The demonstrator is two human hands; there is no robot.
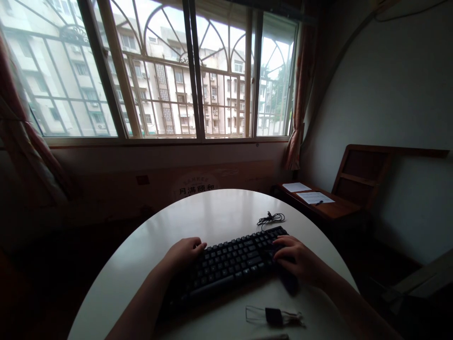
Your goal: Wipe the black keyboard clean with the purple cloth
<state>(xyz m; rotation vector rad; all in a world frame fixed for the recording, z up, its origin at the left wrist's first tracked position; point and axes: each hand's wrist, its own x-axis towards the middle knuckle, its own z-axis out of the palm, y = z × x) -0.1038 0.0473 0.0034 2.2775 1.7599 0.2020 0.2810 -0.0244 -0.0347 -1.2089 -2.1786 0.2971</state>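
A black keyboard [230,259] lies slanted on a round white table, its right end farther from me. At its left end, my left hand [186,252] is closed round the edge, with the thumb toward the top row. My right hand [299,257] is closed over the right end, its bent fingers on the number-pad side and hiding some keys. Behind the keyboard's far right corner rests a coiled black cable [271,218]. Nearer to me lies a wire keycap puller [274,316] with a black middle block and thin wire loops.
The round white table [141,241] has a curved edge on both sides. Part of a thin object [278,336] shows at the bottom border. To the right, a wooden chair [347,208] holds paper sheets [314,197] and a pen [319,203]. A barred window [198,71] spans the back.
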